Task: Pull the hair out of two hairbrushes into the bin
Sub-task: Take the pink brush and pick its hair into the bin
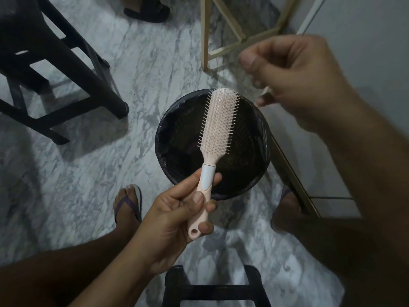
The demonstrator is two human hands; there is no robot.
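- Grey and white marble floor (pixel 93 173) fills the room, with a pale wall (pixel 365 52) on the right.
- One dark chair (pixel 55 69) stands far left; another dark seat (pixel 212 286) is cut off at the bottom.
- One round bin (pixel 174 138) with a black bag sits on the floor.
- One pink hairbrush (pixel 218 125) is over the bin.
- Two hands: left hand (pixel 177 220) wraps the handle; right hand (pixel 294 78) is blurry, fingers pinched, maybe on something thin.
- A second brush is nowhere I can see.

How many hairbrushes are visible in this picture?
1. The pink hairbrush is held by its handle in the left hand, over the bin. A second hairbrush is not in view.
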